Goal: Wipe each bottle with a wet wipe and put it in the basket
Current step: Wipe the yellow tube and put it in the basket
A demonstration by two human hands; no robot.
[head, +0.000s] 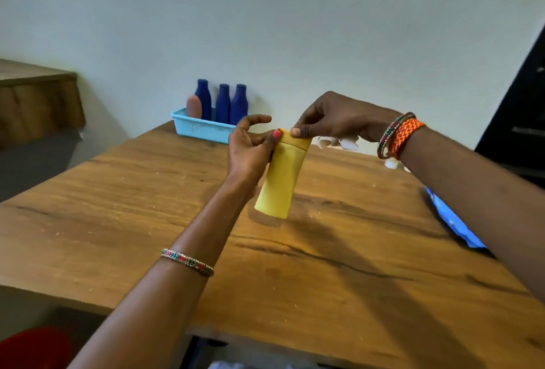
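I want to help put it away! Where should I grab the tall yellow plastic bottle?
Probably around the middle of the tall yellow plastic bottle, coming from its right side. It stands tilted on the wooden table, the left hand covers its upper left, and the right hand pinches the cap, so the lower body is bare.

The near and left stretches of the wooden table (124,221) lie bare and open to a passing hand, while the middle is taken up by a tilted yellow plastic bottle (281,178) gripped by the left hand (250,150) and pinched at its cap by the right hand (333,119). At the far edge by the wall, the light blue perforated plastic basket (203,128) is crowded at its back by three dark blue bottles (223,103) and a brown rounded bottle (194,107), leaving its front right part open. On the right, a blue flat packet (454,221) and white crumpled wipes (343,141) stand in the way, with bare wood between them and the basket.
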